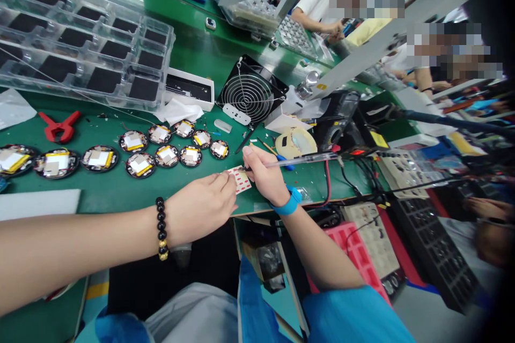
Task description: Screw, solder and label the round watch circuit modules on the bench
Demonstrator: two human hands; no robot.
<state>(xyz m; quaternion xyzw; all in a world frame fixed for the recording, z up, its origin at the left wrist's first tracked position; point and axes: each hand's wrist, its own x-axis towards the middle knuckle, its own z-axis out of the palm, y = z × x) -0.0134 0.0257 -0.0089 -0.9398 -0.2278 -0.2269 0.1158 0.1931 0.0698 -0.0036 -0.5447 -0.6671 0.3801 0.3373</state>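
Note:
My left hand (205, 201), with a black and gold bead bracelet on its wrist, pinches the left edge of a small sheet of red stickers (242, 181) close to the bench's front edge. Over the sheet's upper right side, my right hand (261, 171) is closed round a slim clear pen-like tool (303, 160). The tool's shaft points back to the right; its tip is too small to make out at the sheet. Beyond my hands lie several round circuit boards (191, 156) with white and yellow parts.
Clear plastic trays (100, 72) are stacked at the back left, near a red clamp (59, 126). A black fan (251, 88) stands behind the boards. A tape roll (295, 143) and cables lie to the right. Across the green bench (104, 193), co-workers sit farther off.

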